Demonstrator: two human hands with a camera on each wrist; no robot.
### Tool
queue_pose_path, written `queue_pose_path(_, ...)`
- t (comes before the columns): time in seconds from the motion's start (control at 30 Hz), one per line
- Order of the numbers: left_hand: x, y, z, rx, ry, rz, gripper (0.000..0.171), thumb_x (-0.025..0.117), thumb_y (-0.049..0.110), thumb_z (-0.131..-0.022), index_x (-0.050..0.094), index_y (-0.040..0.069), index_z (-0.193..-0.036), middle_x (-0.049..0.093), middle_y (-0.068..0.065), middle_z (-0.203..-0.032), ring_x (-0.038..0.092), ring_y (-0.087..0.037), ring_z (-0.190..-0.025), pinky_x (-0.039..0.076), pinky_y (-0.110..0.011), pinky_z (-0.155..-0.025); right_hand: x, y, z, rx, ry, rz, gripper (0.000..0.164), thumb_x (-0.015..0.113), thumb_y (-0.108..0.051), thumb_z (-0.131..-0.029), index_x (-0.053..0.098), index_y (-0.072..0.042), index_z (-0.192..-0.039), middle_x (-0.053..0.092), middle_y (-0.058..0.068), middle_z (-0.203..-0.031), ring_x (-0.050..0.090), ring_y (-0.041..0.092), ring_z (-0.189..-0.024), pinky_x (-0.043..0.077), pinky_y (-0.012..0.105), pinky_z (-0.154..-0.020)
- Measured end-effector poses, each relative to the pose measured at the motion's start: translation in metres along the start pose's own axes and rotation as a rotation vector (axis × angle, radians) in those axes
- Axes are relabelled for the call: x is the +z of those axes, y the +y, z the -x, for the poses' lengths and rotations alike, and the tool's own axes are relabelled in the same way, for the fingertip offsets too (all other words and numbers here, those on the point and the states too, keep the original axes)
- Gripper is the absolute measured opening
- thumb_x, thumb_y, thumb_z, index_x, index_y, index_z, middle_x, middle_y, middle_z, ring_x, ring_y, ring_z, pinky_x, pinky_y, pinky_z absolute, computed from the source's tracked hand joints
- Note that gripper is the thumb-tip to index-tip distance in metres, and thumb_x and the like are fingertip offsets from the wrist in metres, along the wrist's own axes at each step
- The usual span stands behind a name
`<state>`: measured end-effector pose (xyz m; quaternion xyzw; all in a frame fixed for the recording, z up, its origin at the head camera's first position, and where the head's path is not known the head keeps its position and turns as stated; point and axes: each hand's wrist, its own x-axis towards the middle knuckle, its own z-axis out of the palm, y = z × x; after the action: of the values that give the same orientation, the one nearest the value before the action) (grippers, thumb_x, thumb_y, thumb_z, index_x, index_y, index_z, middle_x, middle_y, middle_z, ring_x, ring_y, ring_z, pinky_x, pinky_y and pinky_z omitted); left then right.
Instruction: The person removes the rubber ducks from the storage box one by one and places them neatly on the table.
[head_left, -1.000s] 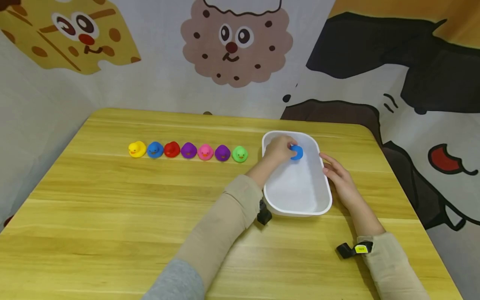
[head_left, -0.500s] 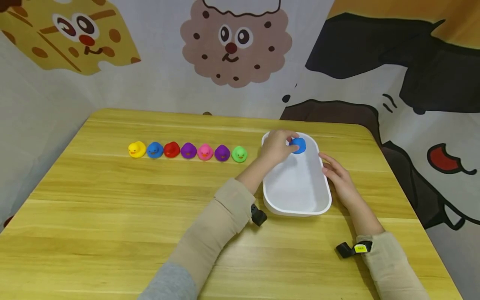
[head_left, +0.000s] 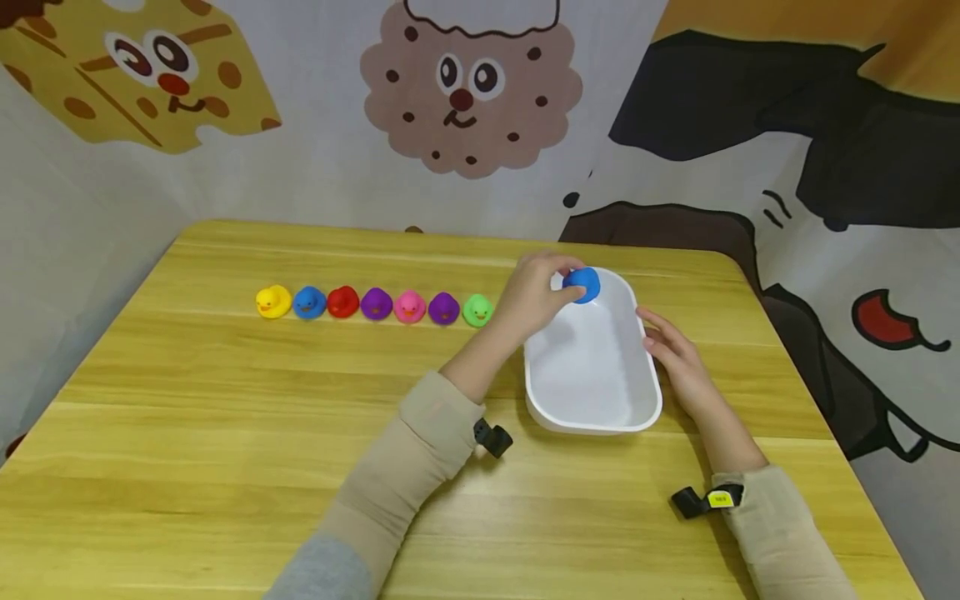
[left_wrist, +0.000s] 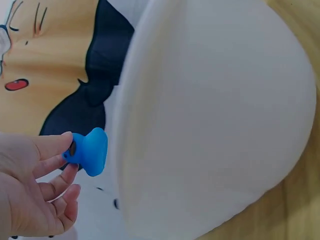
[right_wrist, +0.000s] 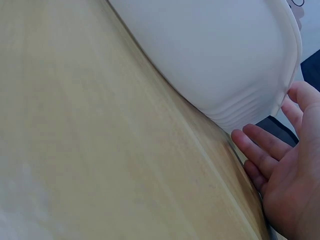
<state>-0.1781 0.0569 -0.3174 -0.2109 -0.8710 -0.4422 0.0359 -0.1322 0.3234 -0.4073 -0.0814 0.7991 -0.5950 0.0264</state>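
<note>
My left hand (head_left: 531,293) pinches a blue rubber duck (head_left: 582,285) above the far left rim of a white plastic box (head_left: 592,375). In the left wrist view, thumb and fingertips grip the duck (left_wrist: 92,152) by its head, with the flat base turned outward. My right hand (head_left: 684,367) rests against the box's right wall. The right wrist view has this hand's (right_wrist: 285,160) fingers loosely extended, touching the box (right_wrist: 240,60) near its rim and side. Inside the box, the visible floor is bare.
Left of the box, a row of small rubber ducks runs across the wooden table (head_left: 225,433): yellow (head_left: 273,302), blue (head_left: 310,302), red (head_left: 343,302), purple (head_left: 377,304), pink (head_left: 410,307), purple (head_left: 444,308) and green (head_left: 477,310). A cartoon-printed cloth (head_left: 315,100) hangs behind.
My left hand has lifted the blue duck from inside the box and shifted left with it toward the rim. My right hand has stayed at the box's side.
</note>
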Motion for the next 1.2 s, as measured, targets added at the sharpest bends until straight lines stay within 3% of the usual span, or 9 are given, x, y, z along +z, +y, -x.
queue_pose_path(0.23, -0.022, 0.003, 0.014, 0.011, 0.022, 0.008, 0.032, 0.068, 0.023, -0.09, 0.067, 0.011, -0.119, 0.062, 0.0, -0.116, 0.044, -0.018, -0.117, 0.04, -0.026, -0.095, 0.0, 0.001, 0.0, -0.01, -0.003, -0.036, 0.048, 0.048, -0.021, -0.101, 0.038, -0.015, -0.148, 0.054, 0.0, -0.125, 0.055, 0.008, -0.108, 0.048, 0.021, -0.082)
queue_pose_path(0.53, -0.049, -0.004, 0.034, 0.05, 0.107, 0.023, 0.031, 0.071, 0.021, -0.088, 0.068, 0.008, -0.116, 0.061, -0.002, -0.116, 0.045, -0.02, -0.116, 0.04, -0.033, -0.094, -0.001, 0.002, 0.0, -0.009, -0.002, -0.032, 0.047, 0.048, -0.021, -0.102, 0.039, -0.015, -0.148, 0.054, -0.002, -0.125, 0.054, 0.007, -0.109, 0.047, 0.02, -0.083)
queue_pose_path(0.9, -0.086, -0.018, 0.056, 0.04, 0.133, 0.04, 0.032, 0.071, 0.019, -0.088, 0.067, 0.005, -0.116, 0.059, -0.004, -0.119, 0.044, -0.022, -0.118, 0.036, -0.04, -0.099, 0.0, 0.003, 0.0, -0.018, -0.003, -0.039, 0.047, 0.047, -0.02, -0.102, 0.039, -0.014, -0.147, 0.056, -0.006, -0.122, 0.054, 0.007, -0.109, 0.047, 0.02, -0.083)
queue_pose_path(1.2, -0.114, -0.04, 0.075, 0.04, 0.16, -0.034, 0.032, 0.071, 0.018, -0.088, 0.067, 0.004, -0.115, 0.06, -0.004, -0.114, 0.045, -0.022, -0.116, 0.039, -0.039, -0.096, -0.001, 0.004, 0.0, 0.008, -0.004, -0.042, 0.048, 0.048, -0.025, -0.101, 0.039, -0.016, -0.147, 0.054, -0.002, -0.125, 0.055, 0.008, -0.109, 0.048, 0.022, -0.082)
